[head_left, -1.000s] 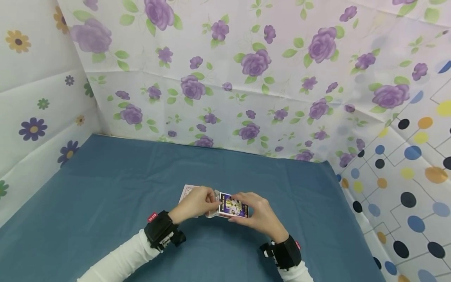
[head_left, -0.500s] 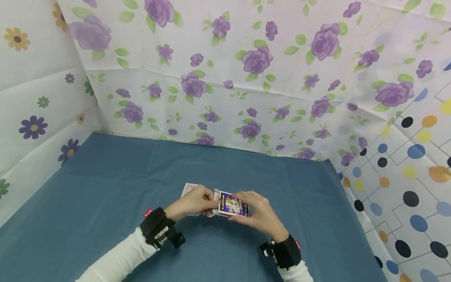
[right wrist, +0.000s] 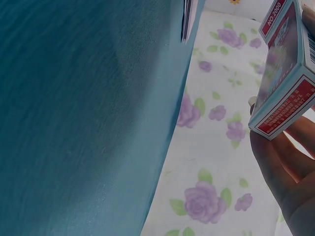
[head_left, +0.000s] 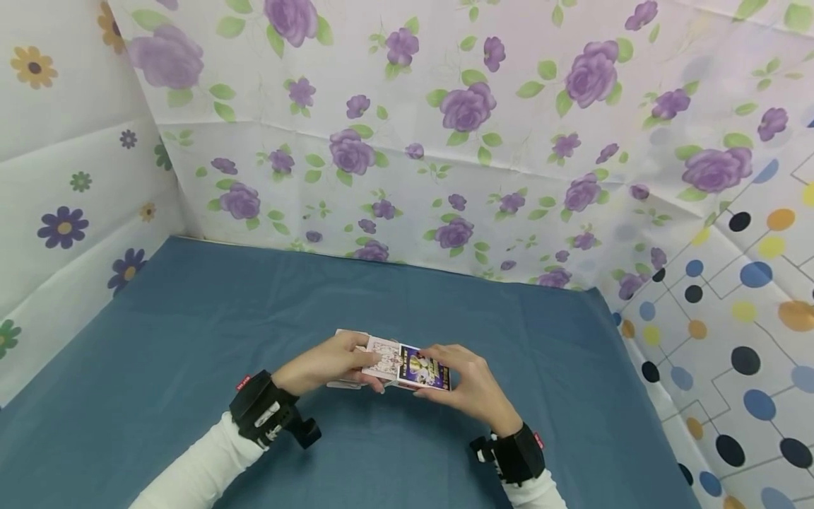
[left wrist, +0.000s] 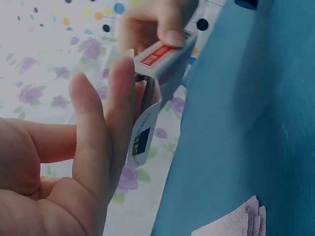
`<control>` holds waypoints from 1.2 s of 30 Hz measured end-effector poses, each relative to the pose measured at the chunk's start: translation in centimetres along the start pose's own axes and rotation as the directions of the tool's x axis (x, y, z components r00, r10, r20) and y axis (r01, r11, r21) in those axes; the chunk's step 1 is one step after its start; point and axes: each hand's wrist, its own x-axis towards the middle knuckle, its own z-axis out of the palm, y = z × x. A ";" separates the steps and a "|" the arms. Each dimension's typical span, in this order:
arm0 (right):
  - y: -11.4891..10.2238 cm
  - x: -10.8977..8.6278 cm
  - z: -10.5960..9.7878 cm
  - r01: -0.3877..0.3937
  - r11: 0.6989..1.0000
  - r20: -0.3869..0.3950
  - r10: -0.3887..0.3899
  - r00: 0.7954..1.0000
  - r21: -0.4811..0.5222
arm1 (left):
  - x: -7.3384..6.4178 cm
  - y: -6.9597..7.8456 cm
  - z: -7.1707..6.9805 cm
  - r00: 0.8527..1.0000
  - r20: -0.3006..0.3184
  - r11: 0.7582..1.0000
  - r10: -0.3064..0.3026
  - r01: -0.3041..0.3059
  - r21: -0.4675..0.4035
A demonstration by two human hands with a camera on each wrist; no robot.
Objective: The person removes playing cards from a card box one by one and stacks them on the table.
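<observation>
My right hand (head_left: 469, 378) grips a playing card box (head_left: 425, 369) with a dark purple printed face. The box is held off the table, its flap (left wrist: 142, 140) open toward my left hand (head_left: 327, 362). From its open end sticks a deck of playing cards (head_left: 384, 358) with pale patterned backs. My left hand pinches that deck, thumb on top and fingers beneath. In the right wrist view, red printed panels show on the box (right wrist: 283, 81), with the right fingers (right wrist: 278, 162) beneath it. More loose cards (left wrist: 236, 222) lie on the table, partly hidden under the left hand in the head view.
A blue cloth (head_left: 254, 304) covers the table. Behind it hangs a white sheet with purple roses (head_left: 467, 106). Another patterned sheet with coloured dots (head_left: 744, 360) closes the right side, and a flowered one (head_left: 63, 226) the left.
My left hand has moved left, away from the box, and the patterned deck now shows between hand and box. The right hand and the box have stayed nearly in place.
</observation>
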 end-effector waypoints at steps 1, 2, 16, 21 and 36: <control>0.0 0.0 0.0 -0.002 1.000 0.000 0.002 1.000 -0.002 | -0.1 -0.1 -0.2 1.000 0.013 1.000 0.006 -0.006 -0.020; 0.0 -0.1 -0.1 -0.003 1.000 0.000 0.003 1.000 -0.004 | -0.2 -0.1 -0.4 1.000 0.025 0.999 0.013 -0.012 -0.041; 0.1 -0.2 -0.2 -0.034 0.999 0.004 0.034 0.999 -0.010 | -2.0 -0.8 -4.1 0.999 -0.014 0.991 0.041 -0.042 -0.130; 0.1 -0.1 -0.1 -0.036 0.999 -0.002 0.036 0.999 -0.007 | -2.2 -1.2 -5.6 0.992 -0.122 0.989 0.022 -0.039 -0.143; 0.5 -0.6 -0.2 -0.036 0.999 -0.008 0.036 0.999 -0.001 | 0.0 -3.3 -8.6 0.909 -0.417 0.978 -0.024 0.107 0.177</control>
